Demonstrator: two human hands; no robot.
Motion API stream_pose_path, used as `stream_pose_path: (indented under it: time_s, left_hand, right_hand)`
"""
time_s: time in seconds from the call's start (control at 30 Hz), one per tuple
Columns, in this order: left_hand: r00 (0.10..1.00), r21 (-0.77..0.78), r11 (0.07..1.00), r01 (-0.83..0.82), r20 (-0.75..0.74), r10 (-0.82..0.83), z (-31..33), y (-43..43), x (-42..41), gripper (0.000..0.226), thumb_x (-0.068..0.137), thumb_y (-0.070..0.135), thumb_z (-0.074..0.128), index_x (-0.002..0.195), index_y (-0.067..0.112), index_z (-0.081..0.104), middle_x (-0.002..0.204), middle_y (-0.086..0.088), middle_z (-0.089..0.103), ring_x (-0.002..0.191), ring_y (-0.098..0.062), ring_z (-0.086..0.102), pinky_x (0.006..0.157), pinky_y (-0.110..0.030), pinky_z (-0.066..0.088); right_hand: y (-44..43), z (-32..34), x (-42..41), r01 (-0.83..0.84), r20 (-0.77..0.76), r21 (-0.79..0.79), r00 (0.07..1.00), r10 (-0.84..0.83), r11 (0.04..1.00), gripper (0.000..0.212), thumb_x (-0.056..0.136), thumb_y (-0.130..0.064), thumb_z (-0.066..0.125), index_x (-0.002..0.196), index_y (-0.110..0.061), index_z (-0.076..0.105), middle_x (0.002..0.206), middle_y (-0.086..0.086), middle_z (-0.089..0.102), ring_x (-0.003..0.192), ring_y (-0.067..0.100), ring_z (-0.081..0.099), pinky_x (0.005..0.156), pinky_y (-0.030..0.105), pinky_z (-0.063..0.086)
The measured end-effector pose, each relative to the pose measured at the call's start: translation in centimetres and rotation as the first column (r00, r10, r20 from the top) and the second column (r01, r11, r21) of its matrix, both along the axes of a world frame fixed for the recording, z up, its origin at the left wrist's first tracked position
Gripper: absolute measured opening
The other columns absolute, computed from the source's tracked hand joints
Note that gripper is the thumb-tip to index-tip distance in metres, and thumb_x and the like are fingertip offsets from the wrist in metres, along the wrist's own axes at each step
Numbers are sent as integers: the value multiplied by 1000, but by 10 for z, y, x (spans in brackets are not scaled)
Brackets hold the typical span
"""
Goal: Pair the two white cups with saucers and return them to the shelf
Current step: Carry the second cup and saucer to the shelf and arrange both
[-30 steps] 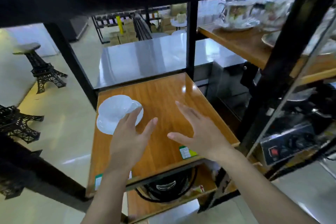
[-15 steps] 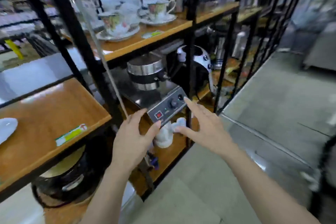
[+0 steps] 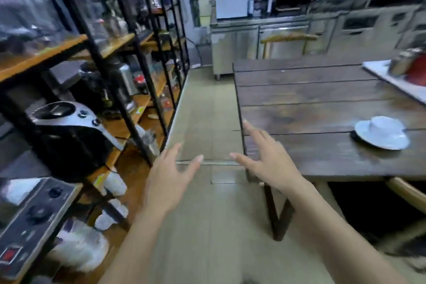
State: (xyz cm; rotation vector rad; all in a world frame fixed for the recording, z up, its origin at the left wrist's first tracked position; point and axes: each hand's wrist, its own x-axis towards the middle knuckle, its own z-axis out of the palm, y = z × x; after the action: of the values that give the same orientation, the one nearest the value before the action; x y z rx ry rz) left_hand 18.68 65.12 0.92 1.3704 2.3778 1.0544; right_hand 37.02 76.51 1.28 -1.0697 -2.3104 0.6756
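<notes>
Shelving point(image 3: 96, 57) of black metal with wooden boards fills the left side of our view, running from near to far and crowded with appliances. A dark plank bench point(image 3: 322, 108) takes the right side, with pale floor point(image 3: 207, 110) between the two. On the shelving at near left we see a black and silver appliance point(image 3: 66, 131), and below it a control panel point(image 3: 30, 221) with knobs and a red switch. On the bench, well to the right, a white cup point(image 3: 385, 125) stands on a white saucer point(image 3: 381, 138). Our left hand point(image 3: 168, 180) hangs over the floor with its fingers point(image 3: 196, 163) spread wide, holding nothing. Our right hand point(image 3: 272, 161) sits at the near left corner of the bench, also wide and empty, well apart from the cup. Motion blur softens much of the view.
</notes>
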Motion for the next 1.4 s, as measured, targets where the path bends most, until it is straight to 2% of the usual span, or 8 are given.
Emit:
stream_pose_path:
  time_s: [0.13,0.3,0.5,0.73,1.1,1.17,1.27,1.4]
  left_hand:
    - [984,24,986,165,61,-166,-6,92,41,62,83,45,63,136,16,49,139,-8,53,130,-23,47,107,-35,37]
    - [938,17,946,323,128,-322,-4,197,89,79,71,64,53,135,18,49,139,-4,53,128,-21,48,105,-33,36]
    - [890,-16,893,451,91,-448,-2,301,153,64,83,56,55,137,23,45,140,-1,50,130,-23,45,106,-43,37]
    - [869,-121,860,495,72,-490,-19,388,228,69,81,62,53,139,27,41,144,0,48,132,-22,44,106,-45,37]
    - [880,-365,833,417,391,-269,-83,469,339,66,84,54,56,141,24,39,142,-5,47,130,-20,45,98,-33,36]
    - [834,-385,822,419,521,-182,-94,474,353,71,84,53,58,143,23,35,143,-5,45,129,-20,44,96,-32,36]
    - [694,-410,825,388,719,31,-105,476,365,82,80,51,63,147,17,28,145,0,39,129,-23,43,96,-41,45]
    - [549,-425,812,401,821,158,-114,480,367,63,74,44,73,124,11,55,133,-2,55,110,-18,56,80,-47,58]
  right_hand:
    - [58,-6,55,155,21,2,988,-155,988,80,84,-52,58,150,-30,19,147,-2,39,132,20,40,104,34,31]
    - [136,-7,120,328,70,-45,943,-324,944,82,82,-56,57,149,-33,17,147,-1,40,131,20,42,105,35,36]
    - [205,-4,197,503,30,-108,864,-503,857,82,81,-53,61,149,-32,21,145,-1,43,132,17,40,99,29,32]
    - [280,-27,285,607,14,-251,781,-624,754,82,79,-56,61,148,-36,22,146,-1,42,132,17,42,109,44,34]
    - [377,-97,375,518,142,-509,838,-526,687,82,81,-55,61,148,-23,26,153,1,34,137,21,36,108,40,35]
    - [383,-109,379,478,132,-591,852,-507,649,69,82,-48,63,139,-18,39,136,2,48,120,20,50,93,32,44]
    - [388,-121,381,385,89,-738,870,-486,554,23,84,-41,64,97,-23,56,98,-2,62,80,10,58,56,13,44]
    - [391,-130,382,324,94,-847,872,-480,422,37,83,-49,61,105,-18,59,97,-3,66,90,15,62,65,27,49]
